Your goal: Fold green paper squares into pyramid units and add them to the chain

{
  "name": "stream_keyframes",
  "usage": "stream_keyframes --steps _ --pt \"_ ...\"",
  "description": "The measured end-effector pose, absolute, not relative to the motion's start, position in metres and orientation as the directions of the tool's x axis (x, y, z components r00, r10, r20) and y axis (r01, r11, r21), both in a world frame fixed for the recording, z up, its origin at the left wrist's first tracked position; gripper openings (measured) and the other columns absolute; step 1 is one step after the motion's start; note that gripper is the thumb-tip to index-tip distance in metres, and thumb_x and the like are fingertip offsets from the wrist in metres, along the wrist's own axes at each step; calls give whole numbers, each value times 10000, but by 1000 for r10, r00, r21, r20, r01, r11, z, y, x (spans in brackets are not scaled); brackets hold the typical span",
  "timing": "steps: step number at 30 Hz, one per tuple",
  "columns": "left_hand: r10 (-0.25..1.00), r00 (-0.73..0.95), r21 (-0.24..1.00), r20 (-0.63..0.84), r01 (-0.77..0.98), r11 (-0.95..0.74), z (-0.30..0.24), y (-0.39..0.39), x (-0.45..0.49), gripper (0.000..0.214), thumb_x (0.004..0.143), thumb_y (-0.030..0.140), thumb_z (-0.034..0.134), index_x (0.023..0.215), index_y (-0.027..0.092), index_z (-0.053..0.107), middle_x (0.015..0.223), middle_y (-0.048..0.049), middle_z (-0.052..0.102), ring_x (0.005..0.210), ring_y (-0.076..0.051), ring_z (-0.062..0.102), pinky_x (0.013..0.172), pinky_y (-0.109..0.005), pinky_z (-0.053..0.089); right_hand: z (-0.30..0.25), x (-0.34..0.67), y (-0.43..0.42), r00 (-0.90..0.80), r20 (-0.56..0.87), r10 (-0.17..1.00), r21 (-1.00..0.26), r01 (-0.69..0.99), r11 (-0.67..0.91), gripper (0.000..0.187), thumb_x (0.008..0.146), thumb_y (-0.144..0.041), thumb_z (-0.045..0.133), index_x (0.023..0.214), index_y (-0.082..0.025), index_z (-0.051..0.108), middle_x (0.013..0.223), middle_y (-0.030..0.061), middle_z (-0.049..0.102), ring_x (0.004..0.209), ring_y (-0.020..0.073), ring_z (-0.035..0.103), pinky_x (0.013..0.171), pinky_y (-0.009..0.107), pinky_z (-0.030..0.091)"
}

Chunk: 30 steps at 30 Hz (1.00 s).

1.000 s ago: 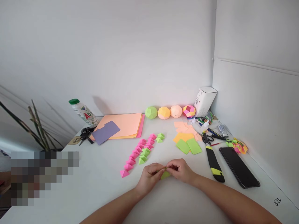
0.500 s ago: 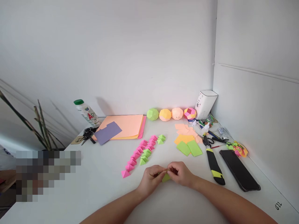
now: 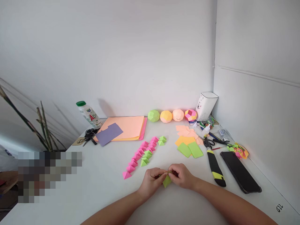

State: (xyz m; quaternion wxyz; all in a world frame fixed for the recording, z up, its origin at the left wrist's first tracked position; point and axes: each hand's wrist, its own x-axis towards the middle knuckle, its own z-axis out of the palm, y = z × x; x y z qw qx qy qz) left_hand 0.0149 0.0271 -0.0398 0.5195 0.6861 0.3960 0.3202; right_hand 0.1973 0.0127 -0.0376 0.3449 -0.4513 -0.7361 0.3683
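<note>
A green piece of paper (image 3: 166,182) is pinched between my two hands near the front of the table, one corner pointing down toward me. My left hand (image 3: 152,182) grips its left side with thumb and fingers. My right hand (image 3: 181,176) is closed on its upper right edge, and the fingertips of both hands nearly meet. Fingers hide much of the paper. Beyond my left hand lie rows of folded pink paper pieces (image 3: 133,163) and folded green paper pieces (image 3: 144,161). Flat green paper sheets (image 3: 195,150) rest beyond my right hand.
A utility knife (image 3: 214,167) and a black phone (image 3: 241,172) lie at right, near scissors (image 3: 208,143). Paper balls, among them a green one (image 3: 153,116), line the wall beside a white container (image 3: 206,107). At left are a bottle (image 3: 90,115), keys and coloured sheets (image 3: 131,125).
More of the green paper shows below my fingers, its corner now pointing down. Both hands keep their pinch at nearly the same place. The view has shifted slightly.
</note>
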Motion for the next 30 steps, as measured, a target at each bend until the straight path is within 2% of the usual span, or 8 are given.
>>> stream_keyframes --steps 5,10,15,18,22,26,30 --pt "929 367 963 -47 264 -56 -39 26 16 369 759 452 598 558 147 552 483 15 496 457 -91 391 439 -207 309 -32 198 13 -342 122 932 -909 339 243 121 740 -217 526 628 -176 505 522 -50 421 476 90 356 450 206 290" --pt "911 413 959 4 256 -120 -40 26 15 414 791 476 542 540 176 407 478 50 381 470 -79 302 445 -204 246 -28 200 12 -345 70 936 -944 279 173 152 732 -226 535 601 -170 485 520 -53 401 487 88 343 454 207 288" --pt "907 420 987 -24 154 -45 -36 28 13 415 836 464 491 557 185 364 500 44 416 475 -81 335 467 -206 277 -27 205 14 -327 -46 944 -981 192 19 167 739 -243 534 600 -176 470 509 -60 389 452 84 353 431 206 294" --pt "911 411 998 -30 57 7 -34 30 13 347 840 456 496 639 180 435 553 38 458 500 -89 388 485 -205 325 -26 206 15 -320 -96 942 -986 163 -45 163 735 -246 532 599 -180 471 503 -59 402 432 88 379 425 211 317" --pt "871 489 992 38 88 -92 -32 31 14 242 803 407 563 819 166 575 703 -7 534 605 -115 469 553 -224 393 -27 203 15 -332 3 943 -965 245 90 149 712 -201 525 569 -171 494 495 -54 402 461 87 347 437 209 279" --pt "865 501 973 21 190 -133 -32 30 16 196 805 317 540 704 153 578 672 -14 537 607 -120 468 550 -226 383 -30 199 14 -352 97 931 -926 310 214 155 719 -197 514 568 -164 527 511 -40 434 486 93 365 458 215 303" --pt "873 487 974 17 189 -124 -31 28 15 144 778 265 546 685 155 560 648 -2 523 589 -113 453 533 -217 371 -30 200 13 -344 98 934 -924 316 214 170 713 -197 515 546 -165 528 499 -38 431 481 96 366 451 217 304"
